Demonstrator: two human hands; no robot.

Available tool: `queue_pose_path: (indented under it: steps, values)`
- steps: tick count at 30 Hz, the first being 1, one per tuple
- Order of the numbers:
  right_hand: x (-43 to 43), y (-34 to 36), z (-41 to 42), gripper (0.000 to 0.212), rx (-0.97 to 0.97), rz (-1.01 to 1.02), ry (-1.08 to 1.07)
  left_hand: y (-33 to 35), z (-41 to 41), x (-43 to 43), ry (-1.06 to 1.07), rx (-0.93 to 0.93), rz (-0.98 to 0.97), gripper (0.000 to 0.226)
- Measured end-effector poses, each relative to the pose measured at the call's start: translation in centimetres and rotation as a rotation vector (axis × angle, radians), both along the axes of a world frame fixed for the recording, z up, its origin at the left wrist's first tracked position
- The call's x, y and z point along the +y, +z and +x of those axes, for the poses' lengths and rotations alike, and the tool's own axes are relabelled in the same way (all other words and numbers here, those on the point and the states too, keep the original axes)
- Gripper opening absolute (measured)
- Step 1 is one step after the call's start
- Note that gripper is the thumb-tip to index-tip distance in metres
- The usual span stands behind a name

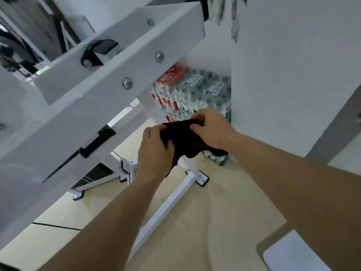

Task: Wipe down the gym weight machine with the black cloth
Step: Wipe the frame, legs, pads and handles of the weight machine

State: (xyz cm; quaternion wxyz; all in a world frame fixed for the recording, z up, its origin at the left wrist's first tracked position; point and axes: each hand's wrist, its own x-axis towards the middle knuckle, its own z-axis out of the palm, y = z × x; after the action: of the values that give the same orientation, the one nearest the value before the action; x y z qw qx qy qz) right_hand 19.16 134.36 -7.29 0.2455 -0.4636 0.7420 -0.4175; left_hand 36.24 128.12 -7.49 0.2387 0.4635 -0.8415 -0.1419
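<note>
The black cloth (185, 138) is bunched between both hands in the middle of the head view, held in the air above the floor. My left hand (154, 151) grips its lower left part with curled fingers. My right hand (210, 127) pinches its upper edge from the right. The white frame of the gym weight machine (109, 79) runs diagonally across the upper left, with bolts and black brackets on it. Both hands are to the right of and below this beam and do not touch it.
Shrink-wrapped packs of bottles (195, 92) are stacked behind the hands against a white wall (293, 75). White base legs of the machine (172, 198) cross the beige floor below my arms. A pale rectangular object (289, 253) lies at the lower right.
</note>
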Motion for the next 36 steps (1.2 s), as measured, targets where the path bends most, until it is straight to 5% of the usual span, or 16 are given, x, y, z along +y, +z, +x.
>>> queue_pose_path:
  steps: [13,24,31,36]
  values:
    - [-15.4,-1.6,-1.2,0.017,-0.066,-0.187,-0.008,-4.0,-2.7,-9.6,0.249,0.190,-0.233,0.052]
    - [-25.1,-0.5,-0.4,0.012,-0.090,-0.598,-0.014,-5.7,-7.4,-18.4,0.326,0.520,-0.447,0.058]
    - [-28.9,-5.3,0.7,0.027,-0.434,-0.663,0.105,-9.0,-8.2,-21.9,0.400,0.437,-0.620,0.074]
    - [-29.7,-6.4,1.3,0.035,-0.386,-0.822,0.075,-9.8,-8.1,-22.4,0.459,0.359,-0.751,0.074]
